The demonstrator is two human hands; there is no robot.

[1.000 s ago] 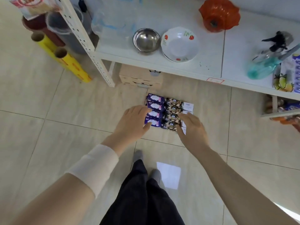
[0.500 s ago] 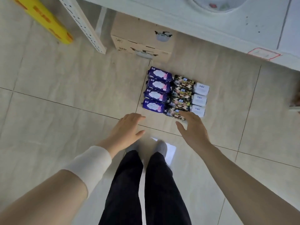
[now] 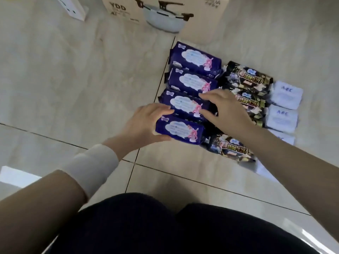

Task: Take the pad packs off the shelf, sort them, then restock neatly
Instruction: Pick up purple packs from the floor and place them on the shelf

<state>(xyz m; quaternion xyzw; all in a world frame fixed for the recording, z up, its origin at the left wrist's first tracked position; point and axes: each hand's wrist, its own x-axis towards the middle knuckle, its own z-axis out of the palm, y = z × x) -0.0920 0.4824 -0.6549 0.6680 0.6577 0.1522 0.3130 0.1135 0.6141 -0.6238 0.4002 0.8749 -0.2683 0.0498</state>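
Several pad packs lie in three columns on the tiled floor. The left column is purple packs (image 3: 194,60), the middle one black packs (image 3: 247,77), the right one small white packs (image 3: 286,94). My left hand (image 3: 145,125) grips the left end of the nearest purple pack (image 3: 179,130), thumb on its near side and fingers over its far edge. My right hand (image 3: 229,110) reaches across the black packs. Its forefinger and thumb span the right part of the third purple pack (image 3: 185,104). My right forearm hides part of the nearest black pack (image 3: 231,145).
A cardboard box (image 3: 165,11) printed with a pot stands on the floor just beyond the packs. A white shelf post (image 3: 71,6) stands to its left. My dark-trousered legs fill the bottom of the view. Bare tiles lie to the left.
The view has dropped much closer to the floor. Both hands moved forward from in front of the packs onto the purple column, the left taking hold of the nearest pack.
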